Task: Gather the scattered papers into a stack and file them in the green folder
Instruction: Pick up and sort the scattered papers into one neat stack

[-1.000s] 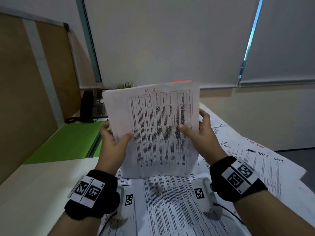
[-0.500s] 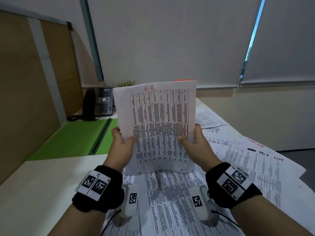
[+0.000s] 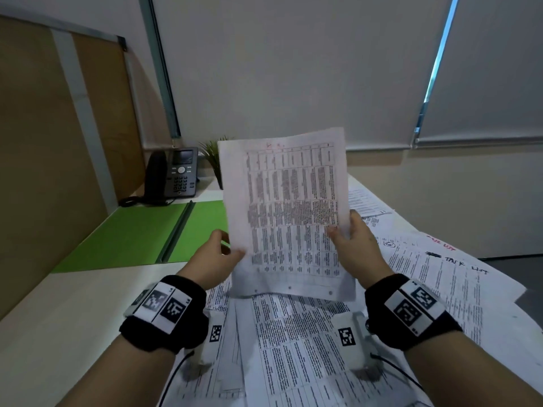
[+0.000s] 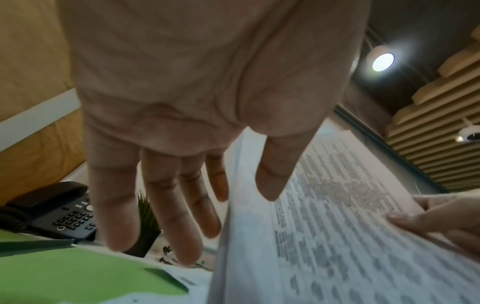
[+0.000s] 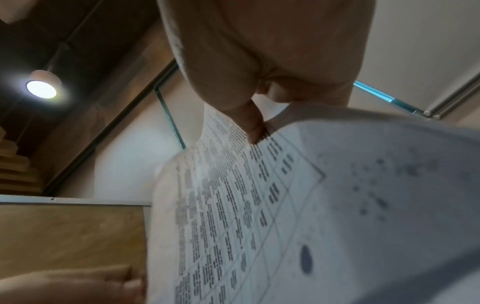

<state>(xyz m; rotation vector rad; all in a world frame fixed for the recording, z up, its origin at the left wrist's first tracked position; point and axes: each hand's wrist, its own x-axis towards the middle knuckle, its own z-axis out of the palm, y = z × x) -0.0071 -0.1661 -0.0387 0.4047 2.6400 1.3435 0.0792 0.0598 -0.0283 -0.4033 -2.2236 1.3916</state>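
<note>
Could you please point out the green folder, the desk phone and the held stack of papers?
green folder point(image 3: 141, 230): head view, left leaf.
desk phone point(image 3: 180, 174): head view, keypad.
held stack of papers point(image 3: 291, 207): head view, middle of the printed table.

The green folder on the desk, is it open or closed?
Open. The flat green folder lies spread on the pale desk, both halves showing beside its middle spine, with no papers visible on it.

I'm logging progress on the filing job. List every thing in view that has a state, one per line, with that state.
held stack of papers: upright, lifted off the desk, between both hands
left hand: thumb on the stack's left edge, fingers straight behind
right hand: pinches the stack's right edge
green folder: open, flat on the desk, no papers in it
scattered papers: loose on the desk, ungathered
desk phone: handset on cradle
</note>
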